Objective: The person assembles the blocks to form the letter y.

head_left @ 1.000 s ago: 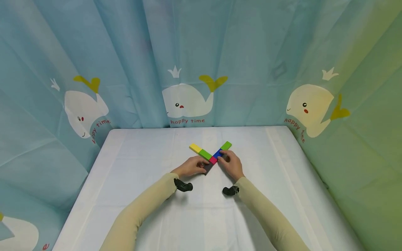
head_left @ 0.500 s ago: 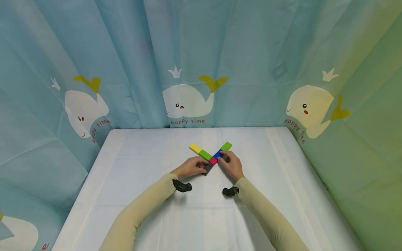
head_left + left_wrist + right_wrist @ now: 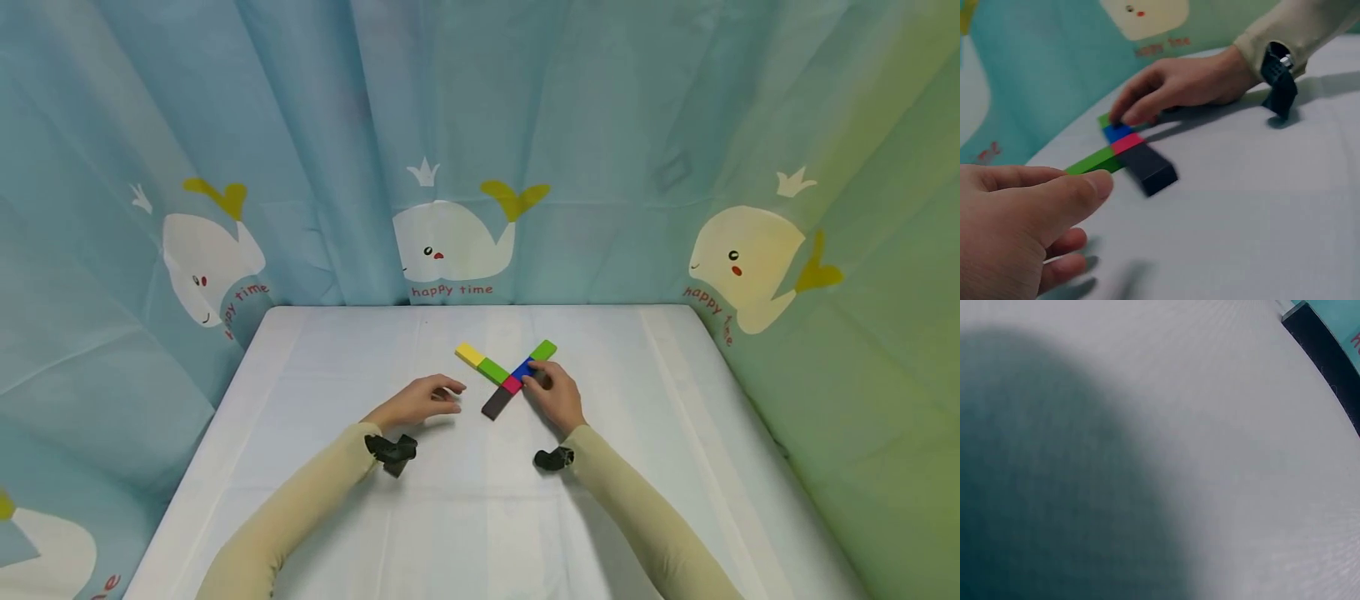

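Observation:
Coloured rectangular blocks lie on the white table in a crossing shape. In the head view, the yellow block (image 3: 470, 354) and a green block (image 3: 493, 371) form one arm, ending at a small red block (image 3: 512, 384). The black block (image 3: 498, 403) runs toward the front from the red one. A blue block (image 3: 522, 370) and another green block (image 3: 543, 350) extend to the back right. My right hand (image 3: 557, 398) pinches the blue block between thumb and fingers. My left hand (image 3: 420, 400) hovers left of the black block, fingers loosely parted, with a visible gap to it.
The white-covered table (image 3: 360, 342) ends at a blue-green curtain (image 3: 600, 150) printed with whales, which surrounds it at the back and sides. Black straps with a camera sit on both wrists. The right wrist view mostly shows blurred tabletop, with a dark block (image 3: 1316, 350) at upper right.
My left hand has let go of the black block and drawn back to the left, uncovering it. My right hand stays at the blue block, and the blocks keep their arrangement.

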`<state>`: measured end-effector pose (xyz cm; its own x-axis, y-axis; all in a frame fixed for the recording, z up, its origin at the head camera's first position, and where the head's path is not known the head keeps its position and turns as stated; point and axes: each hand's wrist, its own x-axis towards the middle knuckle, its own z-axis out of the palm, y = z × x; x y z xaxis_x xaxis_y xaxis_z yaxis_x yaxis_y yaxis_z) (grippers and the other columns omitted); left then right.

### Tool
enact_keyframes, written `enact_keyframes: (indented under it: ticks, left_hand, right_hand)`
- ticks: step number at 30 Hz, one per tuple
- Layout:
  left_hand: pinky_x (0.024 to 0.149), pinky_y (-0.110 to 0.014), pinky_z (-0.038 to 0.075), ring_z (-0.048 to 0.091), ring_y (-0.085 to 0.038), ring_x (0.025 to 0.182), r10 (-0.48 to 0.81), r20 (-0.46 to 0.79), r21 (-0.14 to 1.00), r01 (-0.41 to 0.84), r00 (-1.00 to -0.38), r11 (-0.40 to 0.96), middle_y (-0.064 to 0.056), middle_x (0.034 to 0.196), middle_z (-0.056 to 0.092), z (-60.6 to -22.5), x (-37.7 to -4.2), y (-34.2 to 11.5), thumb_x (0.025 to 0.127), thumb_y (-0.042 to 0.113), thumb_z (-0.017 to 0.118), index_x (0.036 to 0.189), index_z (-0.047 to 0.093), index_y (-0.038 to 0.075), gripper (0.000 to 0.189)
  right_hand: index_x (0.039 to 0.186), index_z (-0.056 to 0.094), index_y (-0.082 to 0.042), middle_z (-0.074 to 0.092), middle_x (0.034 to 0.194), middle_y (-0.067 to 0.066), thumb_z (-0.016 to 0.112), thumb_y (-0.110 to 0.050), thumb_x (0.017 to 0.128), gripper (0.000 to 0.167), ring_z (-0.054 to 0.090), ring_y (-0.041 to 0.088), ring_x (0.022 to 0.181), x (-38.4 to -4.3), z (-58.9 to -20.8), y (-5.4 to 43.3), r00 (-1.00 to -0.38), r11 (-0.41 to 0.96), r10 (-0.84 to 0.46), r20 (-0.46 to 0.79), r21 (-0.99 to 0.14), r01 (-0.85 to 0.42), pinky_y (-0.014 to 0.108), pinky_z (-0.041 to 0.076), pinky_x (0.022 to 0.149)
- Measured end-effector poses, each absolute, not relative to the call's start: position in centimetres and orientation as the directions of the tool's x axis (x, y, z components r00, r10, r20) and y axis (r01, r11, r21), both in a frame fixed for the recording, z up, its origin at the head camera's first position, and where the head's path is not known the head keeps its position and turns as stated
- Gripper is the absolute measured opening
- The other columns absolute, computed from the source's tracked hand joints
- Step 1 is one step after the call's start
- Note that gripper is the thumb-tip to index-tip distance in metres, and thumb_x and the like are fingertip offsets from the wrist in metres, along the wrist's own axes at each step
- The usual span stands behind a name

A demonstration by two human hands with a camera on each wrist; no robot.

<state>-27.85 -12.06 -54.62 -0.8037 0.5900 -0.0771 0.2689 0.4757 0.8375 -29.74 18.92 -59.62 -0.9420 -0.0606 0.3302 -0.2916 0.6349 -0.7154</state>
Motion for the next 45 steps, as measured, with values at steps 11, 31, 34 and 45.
enact_keyframes:
  ticks: [11,31,34,45]
  left_hand:
    - [0.087,-0.036,0.047,0.058,-0.016,0.101,0.590,-0.136,0.811,0.253,-0.796,0.528,-0.002,0.119,0.063,-54.6,-24.5,-17.8,0.093,0.028,0.069,0.129,0.062,0.011,0.040]
    - [0.081,-0.027,0.047,0.050,-0.026,0.102,0.677,-0.144,0.798,0.320,-0.722,0.511,-0.005,0.125,0.052,-54.4,-21.0,-22.2,0.083,0.017,0.079,0.129,0.060,0.008,0.050]
    - [0.076,-0.026,0.047,0.050,-0.023,0.096,0.706,-0.067,0.796,0.389,-0.705,0.464,-0.007,0.122,0.053,-54.7,-21.0,-22.1,0.084,0.014,0.077,0.128,0.060,0.005,0.048]
    - [0.073,-0.025,0.048,0.055,-0.017,0.089,0.642,0.041,0.758,0.442,-0.766,0.480,-0.008,0.115,0.057,-56.5,-21.7,-19.5,0.089,0.010,0.072,0.127,0.060,0.004,0.041]
  right_hand:
    - [0.124,0.066,-0.006,0.062,0.105,0.012,0.071,-0.022,0.091,0.036,0.052,0.023,0.083,-29.6,-59.6,18.9,-0.950,0.636,-0.068,0.305,-0.720,-0.277,0.038,0.043,0.073]
    - [0.124,0.066,-0.006,0.062,0.103,0.011,0.071,-0.023,0.091,0.038,0.052,0.023,0.082,-29.5,-59.1,19.2,-0.955,0.636,-0.050,0.293,-0.728,-0.256,0.037,0.042,0.072]
    - [0.124,0.066,-0.006,0.062,0.103,0.012,0.071,-0.023,0.090,0.037,0.052,0.023,0.082,-29.5,-59.0,19.2,-0.954,0.628,-0.046,0.295,-0.735,-0.257,0.038,0.042,0.072]
    - [0.124,0.066,-0.006,0.062,0.104,0.012,0.071,-0.021,0.091,0.037,0.053,0.024,0.082,-29.6,-59.4,18.8,-0.949,0.627,-0.062,0.309,-0.728,-0.277,0.038,0.043,0.072]
